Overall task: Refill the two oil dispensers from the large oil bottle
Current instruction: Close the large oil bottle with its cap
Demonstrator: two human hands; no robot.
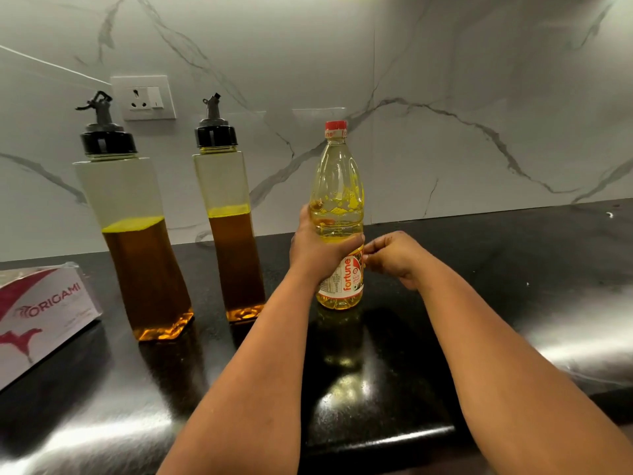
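forearms reach in to the large oil bottle [337, 217], upright on the black counter [513, 269], red cap [336, 125] on.
risk, my read: glossy counter and an oily plastic wall, so the bottle could slip or tip on lifting; squeezing after uncapping would spurt oil. left hand [317, 250] wraps the bottle's waist just above the label, fingers curled round it. right hand [394, 257] sits just right of the bottle, fingers loosely curled, tips at the label, holding nothing. both oil dispensers [137, 241] [231, 231] stand left of the bottle, capped, about half full.
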